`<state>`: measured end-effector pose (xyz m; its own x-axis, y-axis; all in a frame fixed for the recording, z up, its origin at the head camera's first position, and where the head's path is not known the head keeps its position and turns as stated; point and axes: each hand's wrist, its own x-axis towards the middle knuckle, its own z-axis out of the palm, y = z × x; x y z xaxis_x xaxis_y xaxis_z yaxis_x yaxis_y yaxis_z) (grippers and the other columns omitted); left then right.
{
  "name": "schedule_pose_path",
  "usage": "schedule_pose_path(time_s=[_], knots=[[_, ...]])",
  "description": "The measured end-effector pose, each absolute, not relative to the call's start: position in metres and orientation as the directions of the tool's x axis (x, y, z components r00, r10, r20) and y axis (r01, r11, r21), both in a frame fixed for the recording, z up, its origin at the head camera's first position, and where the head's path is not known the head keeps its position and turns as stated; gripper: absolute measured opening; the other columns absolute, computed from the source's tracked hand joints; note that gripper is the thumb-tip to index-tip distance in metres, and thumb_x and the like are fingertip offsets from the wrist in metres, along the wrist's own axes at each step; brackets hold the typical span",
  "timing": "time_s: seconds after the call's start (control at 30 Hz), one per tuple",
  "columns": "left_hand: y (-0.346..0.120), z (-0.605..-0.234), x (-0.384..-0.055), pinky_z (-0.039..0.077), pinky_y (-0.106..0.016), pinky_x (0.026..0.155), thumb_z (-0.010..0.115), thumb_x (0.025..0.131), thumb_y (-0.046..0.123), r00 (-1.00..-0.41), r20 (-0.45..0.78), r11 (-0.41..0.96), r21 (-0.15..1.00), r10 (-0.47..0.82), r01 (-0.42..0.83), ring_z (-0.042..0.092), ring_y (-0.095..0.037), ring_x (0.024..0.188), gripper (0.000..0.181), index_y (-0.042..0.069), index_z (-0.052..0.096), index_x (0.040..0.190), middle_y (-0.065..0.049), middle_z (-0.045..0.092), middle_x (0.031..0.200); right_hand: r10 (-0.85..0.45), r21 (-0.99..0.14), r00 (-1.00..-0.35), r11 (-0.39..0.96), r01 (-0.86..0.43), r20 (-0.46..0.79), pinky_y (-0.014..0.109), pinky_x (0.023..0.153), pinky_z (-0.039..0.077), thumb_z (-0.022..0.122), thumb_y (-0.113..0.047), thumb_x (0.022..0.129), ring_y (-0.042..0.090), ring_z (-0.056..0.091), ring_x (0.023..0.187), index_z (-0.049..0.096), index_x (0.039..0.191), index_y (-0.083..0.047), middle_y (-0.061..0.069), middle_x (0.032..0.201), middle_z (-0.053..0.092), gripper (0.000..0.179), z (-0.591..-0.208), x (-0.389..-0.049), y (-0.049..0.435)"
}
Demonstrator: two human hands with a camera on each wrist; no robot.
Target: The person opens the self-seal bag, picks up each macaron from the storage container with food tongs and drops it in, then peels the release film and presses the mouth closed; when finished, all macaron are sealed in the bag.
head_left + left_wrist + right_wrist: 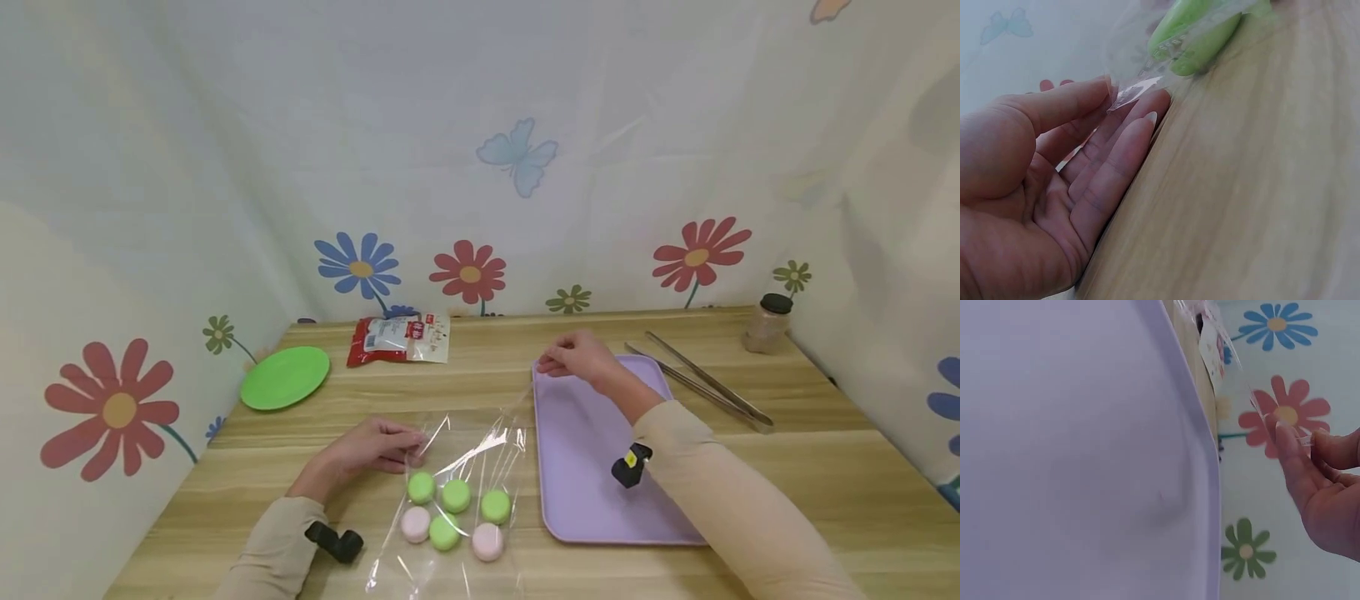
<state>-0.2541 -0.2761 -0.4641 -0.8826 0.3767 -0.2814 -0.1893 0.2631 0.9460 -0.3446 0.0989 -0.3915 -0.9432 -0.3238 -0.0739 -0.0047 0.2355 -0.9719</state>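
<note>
Lying flat on the desk (pixel 825 467), the clear bag (pixel 457 492) of six macarons (pixel 455 496) is pinched at one mouth corner by each of the hands, left (pixel 375 450) and right (pixel 577 358); the purple tray (pixel 577 467) appears unfilled.

bare surface (pixel 825 483) is lying open near right; tongs (pixel 705 385) and jar (pixel 768 323) are crowding the far right.

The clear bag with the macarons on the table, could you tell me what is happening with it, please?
A person is handling a clear plastic bag holding six macarons, four green and two pink. The left hand pinches one edge near the sweets, while the right hand pinches another edge above the purple tray. Metal tongs lie beside the tray.
</note>
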Motion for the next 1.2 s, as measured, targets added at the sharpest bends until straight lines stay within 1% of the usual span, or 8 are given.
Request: schedule_pose_path(time_s=[0.4,0.53,0.63,0.73,0.87,1.0,1.1,1.2], knots=[[-0.276,-0.46,-0.254,0.06,-0.037,0.082,0.07,0.096,0.029,-0.881,-0.299,0.279,0.938,0.365,-0.203,0.071,-0.021,0.091,0.037,0.0,0.071,0.118,-0.011,0.073,0.102,-0.209,-0.899,-0.976,0.415,-0.138,0.053,0.046,0.098,0.052,0.048,-0.013,0.107,0.04,0.063,0.114,0.062,0.119,0.011,0.026,0.118,0.066,0.03,-0.385,-0.339,0.144],[-0.277,-0.461,-0.254,0.06,-0.035,0.082,0.07,0.096,0.031,-0.881,-0.301,0.284,0.937,0.366,-0.202,0.071,-0.02,0.093,0.039,0.0,0.071,0.119,-0.011,0.073,0.104,-0.196,-0.815,-0.975,0.545,-0.194,0.101,0.042,0.084,0.054,0.049,-0.017,0.107,0.037,0.061,0.099,0.062,0.12,0.009,0.023,0.108,0.064,0.032,-0.377,-0.337,0.156],[-0.277,-0.46,-0.255,0.06,-0.035,0.082,0.069,0.096,0.031,-0.879,-0.299,0.288,0.937,0.373,-0.196,0.071,-0.02,0.093,0.039,0.0,0.071,0.119,-0.011,0.074,0.104,-0.189,-0.736,-0.971,0.635,-0.233,0.145,0.037,0.071,0.046,0.05,-0.021,0.107,0.029,0.054,0.087,0.062,0.121,0.008,0.019,0.103,0.061,0.034,-0.372,-0.338,0.166],[-0.277,-0.46,-0.254,0.06,-0.035,0.081,0.069,0.096,0.032,-0.878,-0.302,0.293,0.935,0.371,-0.198,0.071,-0.02,0.092,0.039,0.0,0.071,0.119,-0.011,0.074,0.102,-0.207,-0.692,-0.96,0.666,-0.278,0.187,0.038,0.068,0.045,0.052,-0.019,0.106,0.03,0.054,0.083,0.063,0.12,0.008,0.022,0.107,0.063,0.033,-0.37,-0.337,0.174],[-0.277,-0.458,-0.254,0.06,-0.036,0.082,0.069,0.096,0.033,-0.875,-0.307,0.296,0.934,0.374,-0.202,0.071,-0.02,0.092,0.04,0.0,0.071,0.119,-0.011,0.074,0.101,-0.274,-0.61,-0.923,0.693,-0.385,0.271,0.049,0.079,0.054,0.055,-0.008,0.103,0.041,0.061,0.097,0.067,0.11,0.011,0.029,0.118,0.063,0.024,-0.372,-0.331,0.182],[-0.277,-0.457,-0.254,0.06,-0.036,0.082,0.068,0.096,0.032,-0.872,-0.31,0.298,0.933,0.378,-0.203,0.071,-0.021,0.092,0.04,0.0,0.07,0.12,-0.011,0.074,0.1,-0.364,-0.513,-0.89,0.727,-0.456,0.275,0.059,0.094,0.049,0.059,-0.001,0.099,0.05,0.054,0.116,0.07,0.098,0.012,0.033,0.126,0.058,0.017,-0.378,-0.321,0.184],[-0.276,-0.458,-0.254,0.06,-0.036,0.081,0.068,0.097,0.031,-0.876,-0.306,0.294,0.934,0.374,-0.201,0.071,-0.021,0.092,0.04,-0.001,0.07,0.12,-0.011,0.074,0.1,-0.435,-0.452,-0.873,0.748,-0.486,0.219,0.053,0.088,0.052,0.061,-0.001,0.096,0.046,0.059,0.107,0.07,0.092,0.01,0.031,0.113,0.064,0.014,-0.386,-0.315,0.184],[-0.276,-0.459,-0.254,0.06,-0.036,0.081,0.067,0.097,0.03,-0.878,-0.3,0.29,0.937,0.372,-0.197,0.072,-0.021,0.092,0.039,-0.002,0.07,0.12,-0.012,0.074,0.1,-0.477,-0.409,-0.866,0.768,-0.493,0.149,0.039,0.069,0.053,0.062,0.001,0.094,0.03,0.062,0.079,0.067,0.078,0.005,0.017,0.083,0.066,0.017,-0.395,-0.311,0.187]])
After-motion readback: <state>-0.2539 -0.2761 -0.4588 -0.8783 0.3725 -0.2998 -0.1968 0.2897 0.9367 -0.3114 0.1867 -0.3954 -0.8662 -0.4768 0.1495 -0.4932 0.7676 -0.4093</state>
